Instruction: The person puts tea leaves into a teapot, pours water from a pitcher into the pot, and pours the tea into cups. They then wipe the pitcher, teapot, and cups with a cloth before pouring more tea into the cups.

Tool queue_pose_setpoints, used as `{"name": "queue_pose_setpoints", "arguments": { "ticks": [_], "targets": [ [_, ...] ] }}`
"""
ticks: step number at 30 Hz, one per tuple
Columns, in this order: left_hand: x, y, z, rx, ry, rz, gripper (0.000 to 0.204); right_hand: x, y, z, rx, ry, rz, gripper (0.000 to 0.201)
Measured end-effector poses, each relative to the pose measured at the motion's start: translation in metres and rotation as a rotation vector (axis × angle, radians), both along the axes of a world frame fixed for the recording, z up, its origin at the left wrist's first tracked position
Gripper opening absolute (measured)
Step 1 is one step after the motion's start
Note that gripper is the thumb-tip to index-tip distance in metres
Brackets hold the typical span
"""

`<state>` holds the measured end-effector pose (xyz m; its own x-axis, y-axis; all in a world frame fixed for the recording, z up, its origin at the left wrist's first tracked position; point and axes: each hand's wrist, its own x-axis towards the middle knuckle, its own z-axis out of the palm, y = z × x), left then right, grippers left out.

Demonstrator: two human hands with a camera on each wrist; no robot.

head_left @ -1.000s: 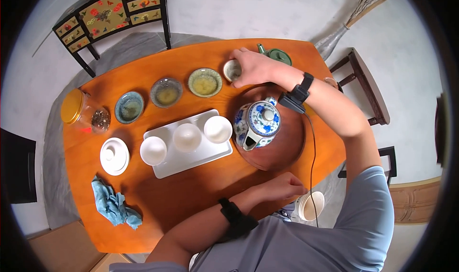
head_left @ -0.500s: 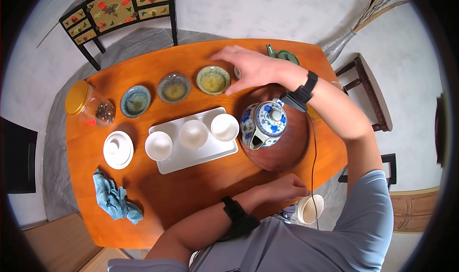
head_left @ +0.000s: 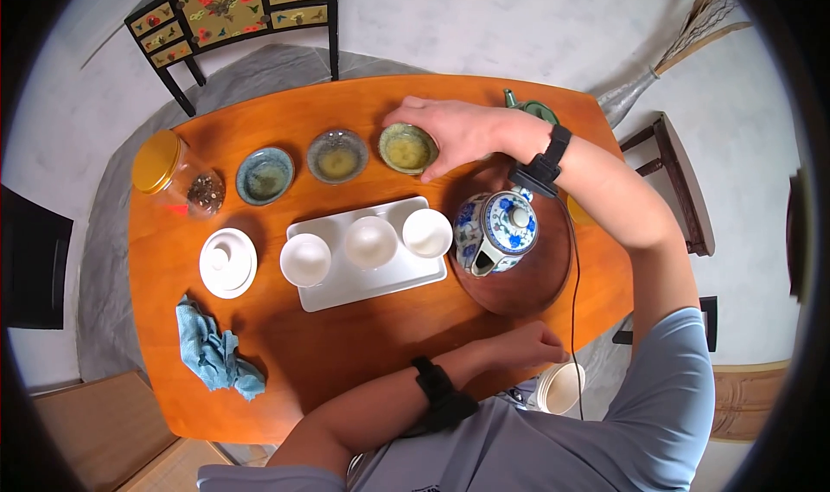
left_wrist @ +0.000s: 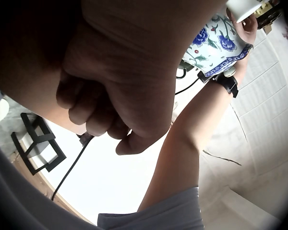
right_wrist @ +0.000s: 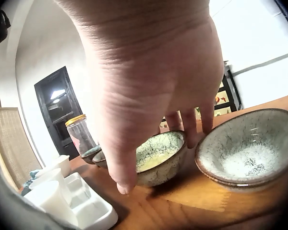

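Observation:
My right hand [head_left: 462,135] reaches over the greenish crackle-glazed tea bowl [head_left: 408,150] and grips it, thumb on the near side, fingers on the far side. Yellowish liquid shows inside. Left of it stand a grey bowl [head_left: 337,156], also with yellowish liquid, and a blue bowl [head_left: 265,177]. In the right wrist view, a pale speckled bowl [right_wrist: 252,153] stands beside my fingers; the hand hides it from the head view. My left hand [head_left: 519,346] idles at the table's near edge, fingers loosely curled, holding nothing.
A white tray [head_left: 346,297] bears three white cups. Right of it, a blue-and-white teapot [head_left: 506,224] stands on a round brown tray [head_left: 532,289]. A green pot [head_left: 538,110], lidded jar [head_left: 158,159], white lidded vessel [head_left: 229,264] and blue cloth [head_left: 214,354] surround these. A cable [head_left: 574,302] hangs from my right wrist.
My right hand has left the pale bowl at the right and moved left to the greenish bowl, its fingers now around it. The left hand has stayed at the near edge.

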<state>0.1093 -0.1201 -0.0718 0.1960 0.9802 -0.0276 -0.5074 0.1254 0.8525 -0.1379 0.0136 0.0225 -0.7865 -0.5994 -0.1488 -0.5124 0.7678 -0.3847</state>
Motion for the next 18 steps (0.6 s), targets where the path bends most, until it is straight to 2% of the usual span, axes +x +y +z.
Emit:
{"name": "queue_pose_setpoints", "arguments": {
  "ticks": [7, 11, 18],
  "targets": [
    [0.003, 0.001, -0.001, -0.024, -0.018, -0.009, 0.033, 0.007, -0.002, 0.013, -0.048, 0.062, -0.014, 0.084],
    [0.003, 0.000, 0.001, -0.028, -0.007, -0.008, 0.033, 0.023, 0.007, 0.034, -0.134, 0.080, -0.103, 0.083],
    [0.003, 0.002, -0.002, -0.007, 0.015, -0.030, 0.032, 0.086, 0.038, 0.088, -0.215, 0.162, -0.256, 0.082]
  ]
}}
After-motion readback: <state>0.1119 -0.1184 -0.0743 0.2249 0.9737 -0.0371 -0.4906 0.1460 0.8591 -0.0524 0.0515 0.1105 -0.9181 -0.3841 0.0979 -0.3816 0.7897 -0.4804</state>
